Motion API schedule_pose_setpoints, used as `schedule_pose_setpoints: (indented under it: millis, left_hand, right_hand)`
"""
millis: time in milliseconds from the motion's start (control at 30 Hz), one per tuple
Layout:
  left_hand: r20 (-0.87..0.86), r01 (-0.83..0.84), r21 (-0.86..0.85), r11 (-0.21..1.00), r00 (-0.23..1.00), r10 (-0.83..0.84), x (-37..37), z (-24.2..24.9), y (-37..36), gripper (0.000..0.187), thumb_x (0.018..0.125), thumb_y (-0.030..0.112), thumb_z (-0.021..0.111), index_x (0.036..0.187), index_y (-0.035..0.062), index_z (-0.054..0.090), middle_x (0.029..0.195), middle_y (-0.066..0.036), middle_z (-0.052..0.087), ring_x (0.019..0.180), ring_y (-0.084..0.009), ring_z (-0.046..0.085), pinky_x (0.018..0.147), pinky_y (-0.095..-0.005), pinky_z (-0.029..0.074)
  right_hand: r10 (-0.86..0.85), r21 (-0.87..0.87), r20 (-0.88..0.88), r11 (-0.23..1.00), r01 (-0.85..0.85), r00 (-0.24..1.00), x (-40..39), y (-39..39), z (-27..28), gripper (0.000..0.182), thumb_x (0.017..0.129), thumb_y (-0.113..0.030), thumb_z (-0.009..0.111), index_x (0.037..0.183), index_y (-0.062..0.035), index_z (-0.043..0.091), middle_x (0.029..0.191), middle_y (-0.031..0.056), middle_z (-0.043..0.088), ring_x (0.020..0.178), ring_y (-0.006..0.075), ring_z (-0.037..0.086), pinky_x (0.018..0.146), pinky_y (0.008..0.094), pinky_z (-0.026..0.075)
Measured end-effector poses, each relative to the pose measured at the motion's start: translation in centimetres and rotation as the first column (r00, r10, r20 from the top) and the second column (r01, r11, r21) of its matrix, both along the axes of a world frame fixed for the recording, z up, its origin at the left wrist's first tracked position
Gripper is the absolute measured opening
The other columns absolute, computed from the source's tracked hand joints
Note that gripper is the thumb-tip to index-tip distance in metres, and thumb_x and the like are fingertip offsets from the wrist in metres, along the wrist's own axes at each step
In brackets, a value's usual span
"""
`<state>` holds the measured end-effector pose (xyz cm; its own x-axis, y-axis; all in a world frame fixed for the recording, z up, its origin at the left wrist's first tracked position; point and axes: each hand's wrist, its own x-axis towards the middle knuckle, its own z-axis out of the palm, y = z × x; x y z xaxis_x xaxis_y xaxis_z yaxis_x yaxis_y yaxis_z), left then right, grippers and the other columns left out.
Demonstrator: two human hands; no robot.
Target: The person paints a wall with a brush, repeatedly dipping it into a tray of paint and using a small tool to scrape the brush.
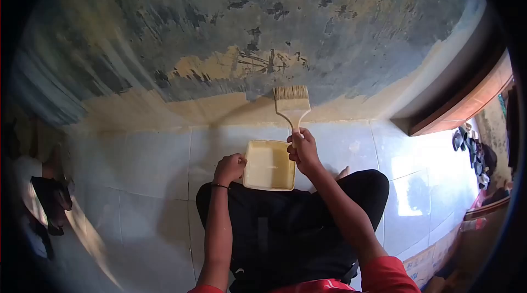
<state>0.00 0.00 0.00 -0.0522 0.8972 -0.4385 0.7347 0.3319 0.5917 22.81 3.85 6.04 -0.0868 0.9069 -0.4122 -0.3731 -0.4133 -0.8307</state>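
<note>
Wide flat paintbrush with pale bristles and cream handle (292, 104): upright in view, bristles toward the wall, contact of tips with wall impossible to tell. Right hand (303, 149): closed round the lower handle, fingers wrapped, above the tray's upper right corner. Square cream plastic tray with rounded corners (269, 188): in front of the folded legs, between the two hands, near edge by the lap, far edge a little short of the wall base. Pale cream paint (259, 165): inside the tray, below rim level, shadow along the right side. Left hand (230, 168): fingers bent, tips at the tray's left rim, firmness of pinch impossible to tell. Thin dark wristband (221, 185): on the left wrist. Grey wall with patchy cream areas and dark flaking marks (357, 35): across the top, cream strip along the lower edge, uneven boundary with the grey. Glossy pale tile floor (137, 161): broad stretch left of the tray, narrower strip between tray and wall, further stretch right of the knee. Black trousers (291, 210): close behind the tray. Brown wooden edge (466, 106): far right, beside the wall's end. Assorted footwear (473, 150): beyond, near the right margin.
</note>
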Motion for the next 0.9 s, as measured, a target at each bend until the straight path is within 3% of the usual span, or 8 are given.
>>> schedule_pose_setpoints:
  millis: [67, 333, 367, 433, 600, 667, 700, 900]
  left_hand:
    - [0.022, -0.028, 0.052, 0.998, 0.999, 0.027, 0.0, -0.6, -0.4, 0.031, 0.083, 0.034, 0.054, 0.097, 0.0103, 0.067, 0.084, -0.015, 0.068, 0.083, -0.0298, 0.066, 0.078, -0.0394, 0.051]
    - [-0.026, 0.043, 0.067, 0.997, 0.999, -0.041, -0.4, -2.3, 0.9, 0.034, 0.083, 0.036, 0.050, 0.098, 0.0098, 0.066, 0.095, -0.017, 0.066, 0.091, -0.0338, 0.062, 0.083, -0.0431, 0.049]
    - [-0.021, 0.039, 0.079, 0.996, 0.999, -0.037, -0.4, -2.5, 0.9, 0.034, 0.083, 0.036, 0.050, 0.098, 0.0098, 0.066, 0.095, -0.017, 0.066, 0.091, -0.0338, 0.062, 0.083, -0.0431, 0.049]
    - [-0.116, 0.143, 0.178, 0.974, 0.986, -0.123, -0.7, -2.8, 0.8, 0.032, 0.084, 0.033, 0.051, 0.095, 0.0075, 0.067, 0.072, -0.009, 0.068, 0.065, -0.0222, 0.066, 0.069, -0.0340, 0.051]
    - [-0.102, 0.100, 0.121, 0.988, 0.991, -0.088, -0.6, -1.7, 0.3, 0.035, 0.083, 0.038, 0.051, 0.095, 0.0083, 0.066, 0.072, -0.007, 0.068, 0.065, -0.0224, 0.066, 0.073, -0.0355, 0.051]
    - [-0.034, 0.082, 0.079, 0.993, 0.996, -0.079, -0.6, -1.0, 0.0, 0.034, 0.082, 0.039, 0.049, 0.090, 0.0095, 0.065, 0.089, -0.015, 0.067, 0.088, -0.0335, 0.063, 0.080, -0.0448, 0.049]
    - [-0.032, 0.076, 0.090, 0.993, 0.997, -0.074, -0.6, -0.7, -0.3, 0.034, 0.082, 0.039, 0.049, 0.090, 0.0095, 0.065, 0.089, -0.015, 0.067, 0.088, -0.0335, 0.063, 0.080, -0.0448, 0.049]
    - [-0.026, 0.072, 0.105, 0.992, 0.997, -0.070, -0.7, -1.5, -0.2, 0.033, 0.082, 0.038, 0.049, 0.087, 0.0095, 0.065, 0.079, -0.012, 0.067, 0.081, -0.0309, 0.065, 0.077, -0.0418, 0.050]
  right_hand:
    - [-0.006, -0.066, -0.003, 0.998, 0.006, 1.000, -0.1, -0.6, -0.9, 0.024, 0.094, -0.025, 0.050, 0.105, -0.0061, 0.040, 0.083, 0.0068, 0.047, 0.049, 0.0106, 0.039, 0.037, 0.0241, 0.028]
    - [0.018, -0.102, 0.140, 0.995, -0.003, 0.990, -1.5, -2.9, -2.1, 0.023, 0.094, -0.024, 0.049, 0.106, -0.0051, 0.043, 0.079, 0.0061, 0.050, 0.051, 0.0118, 0.045, 0.040, 0.0244, 0.033]
    - [0.058, -0.081, 0.142, 0.996, -0.047, 0.988, -1.5, -3.4, -1.4, 0.023, 0.095, -0.024, 0.049, 0.106, -0.0052, 0.043, 0.078, 0.0055, 0.050, 0.051, 0.0112, 0.044, 0.039, 0.0240, 0.033]
    - [0.092, -0.048, 0.141, 0.995, -0.086, 0.986, -1.8, -3.9, 0.9, 0.023, 0.095, -0.024, 0.048, 0.108, -0.0048, 0.044, 0.076, 0.0044, 0.050, 0.051, 0.0099, 0.045, 0.040, 0.0230, 0.033]
    - [0.053, 0.374, 0.249, 0.916, -0.147, 0.967, -3.0, -1.4, 8.9, 0.023, 0.095, -0.022, 0.049, 0.109, -0.0039, 0.045, 0.072, 0.0023, 0.053, 0.048, 0.0061, 0.045, 0.039, 0.0212, 0.034]
    - [0.064, 0.469, 0.160, 0.873, -0.133, 0.985, -3.6, 0.2, 13.5, 0.024, 0.096, -0.021, 0.048, 0.111, -0.0039, 0.043, 0.071, 0.0014, 0.051, 0.045, 0.0046, 0.041, 0.037, 0.0198, 0.031]
    - [0.047, 0.596, 0.138, 0.794, -0.120, 0.989, -4.2, 1.7, 17.8, 0.024, 0.096, -0.020, 0.047, 0.112, -0.0034, 0.043, 0.070, 0.0014, 0.051, 0.044, 0.0043, 0.039, 0.036, 0.0196, 0.029]
    - [0.012, 0.772, 0.022, 0.635, -0.025, 1.000, -6.2, 4.8, 27.2, 0.023, 0.093, -0.019, 0.047, 0.110, -0.0043, 0.043, 0.075, 0.0032, 0.052, 0.045, 0.0056, 0.039, 0.036, 0.0206, 0.026]
